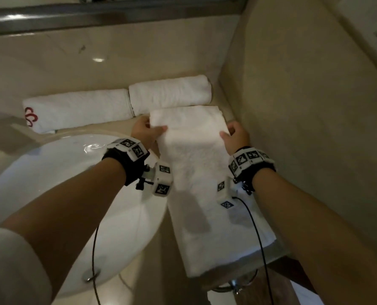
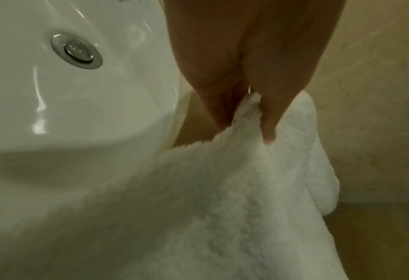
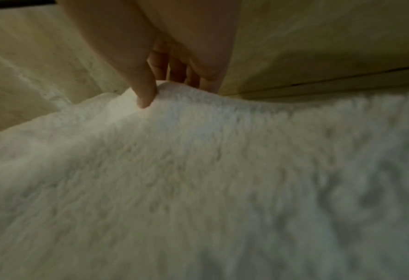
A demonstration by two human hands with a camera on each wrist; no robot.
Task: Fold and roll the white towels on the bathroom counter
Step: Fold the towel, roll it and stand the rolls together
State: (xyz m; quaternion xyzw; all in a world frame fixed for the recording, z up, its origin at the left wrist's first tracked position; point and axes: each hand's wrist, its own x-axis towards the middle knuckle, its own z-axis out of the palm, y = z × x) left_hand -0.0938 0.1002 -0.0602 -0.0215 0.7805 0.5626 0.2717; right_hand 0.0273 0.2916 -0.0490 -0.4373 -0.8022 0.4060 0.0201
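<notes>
A long white towel (image 1: 207, 186) folded into a strip lies on the counter right of the sink, its near end hanging over the front edge. My left hand (image 1: 146, 130) pinches its left edge near the far end, thumb on top. My right hand (image 1: 236, 134) pinches the right edge opposite. In the left wrist view my left hand (image 2: 246, 121) pinches a fold of the towel (image 2: 210, 208). The right wrist view shows my right hand (image 3: 169, 91) with its thumb on the towel (image 3: 198, 180) and fingers behind the raised edge. Two rolled white towels (image 1: 170, 93) (image 1: 77, 108) lie behind.
The white sink basin (image 1: 57, 194) with a metal drain (image 2: 77, 51) sits left of the towel. A beige wall (image 1: 304, 106) stands close on the right. The left roll carries a red emblem (image 1: 30, 116). A black cable (image 1: 255, 238) runs from my right wrist.
</notes>
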